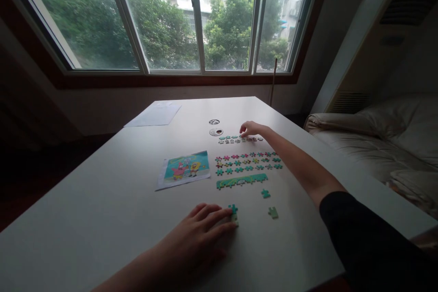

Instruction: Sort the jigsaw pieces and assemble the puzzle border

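My left hand (208, 228) lies on the white table, fingers stretched out and slightly apart. Its fingertips rest on a small group of green puzzle pieces (233, 210), partly covered by them. Farther away, my right hand (252, 128) reaches down to the far rows of loose puzzle pieces (227, 139). Its fingers are curled and pinched at a puzzle piece, mostly hidden. A joined strip of puzzle (242, 181) lies between the hands, below several rows of loose pieces (247, 162). Two single pieces, one teal (265, 193) and one pale green (273, 212), lie right of my left hand.
Left of the rows lies a printed cartoon picture (185, 167). Two round inserts (216, 132) are set near the table's (102, 200) far middle. A paper sheet (153, 114) lies at the far left corner. A sofa (369, 137) stands at right, a window (171, 23) beyond.
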